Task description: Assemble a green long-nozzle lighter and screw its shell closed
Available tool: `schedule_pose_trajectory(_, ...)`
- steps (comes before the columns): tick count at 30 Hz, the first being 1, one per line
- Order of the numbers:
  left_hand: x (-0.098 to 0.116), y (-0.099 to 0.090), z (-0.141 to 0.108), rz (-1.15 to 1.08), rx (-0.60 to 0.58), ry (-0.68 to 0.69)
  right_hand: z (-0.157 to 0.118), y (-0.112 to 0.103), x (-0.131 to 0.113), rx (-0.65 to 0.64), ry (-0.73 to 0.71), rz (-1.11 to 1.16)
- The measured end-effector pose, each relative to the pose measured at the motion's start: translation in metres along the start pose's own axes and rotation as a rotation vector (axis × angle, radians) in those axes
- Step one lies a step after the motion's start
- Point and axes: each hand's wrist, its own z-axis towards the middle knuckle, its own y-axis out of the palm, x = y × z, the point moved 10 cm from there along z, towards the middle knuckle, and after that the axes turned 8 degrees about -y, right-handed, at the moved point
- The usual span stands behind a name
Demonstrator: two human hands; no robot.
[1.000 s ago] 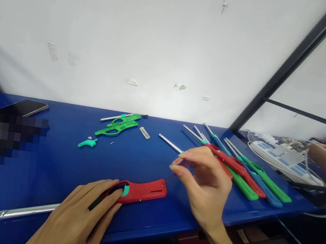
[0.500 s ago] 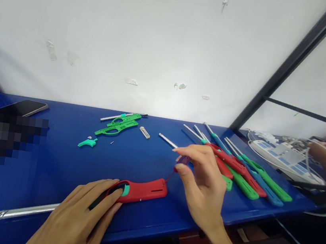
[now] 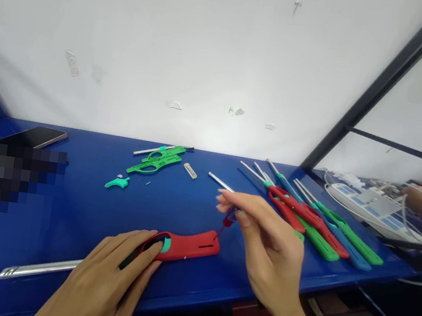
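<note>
A red gas lighter with a long metal tube lies on the blue table, its tube pointing left. My left hand is wrapped over its trigger loop and presses it down. Between the thumb and fingers of my right hand is a small screwdriver with a purple and red handle. Its thin shaft slants down to the right end of the red lighter, where the tip meets the corner of the handle. My right palm hides part of the screwdriver's handle.
Several red, green and blue lighters lie in a pile at the right. An opened green lighter casing, a clear small part and a teal trigger lie further back. A phone is at the left, a power strip at the far right.
My right hand has shifted slightly and its grip on the screwdriver has turned, with the fingers now further around the handle. My left hand and the red lighter stay together in place.
</note>
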Motion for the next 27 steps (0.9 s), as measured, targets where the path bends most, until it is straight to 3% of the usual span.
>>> schedule_pose_trajectory(6,0.009,-0.004,0.006,0.053,0.003,0.056,0.002,-0.008,-0.008,0.084,-0.046,-0.141)
schedule_pose_trajectory(10,0.012,-0.004,0.007,0.067,-0.008,0.088,0.001,-0.005,0.003,0.007,0.034,-0.079)
schedule_pose_trajectory(13,0.012,-0.006,0.010,0.066,-0.005,0.079,0.000,-0.007,0.004,0.030,0.030,0.026)
schedule_pose_trajectory(16,0.011,-0.008,0.014,0.082,-0.013,0.055,0.002,-0.014,0.001,0.092,-0.010,-0.026)
schedule_pose_trajectory(22,0.010,-0.008,0.014,0.052,0.012,0.041,0.002,-0.008,0.004,-0.026,0.043,-0.018)
schedule_pose_trajectory(27,0.003,-0.002,0.007,-0.007,0.006,-0.007,0.004,-0.011,0.000,0.053,-0.037,-0.051)
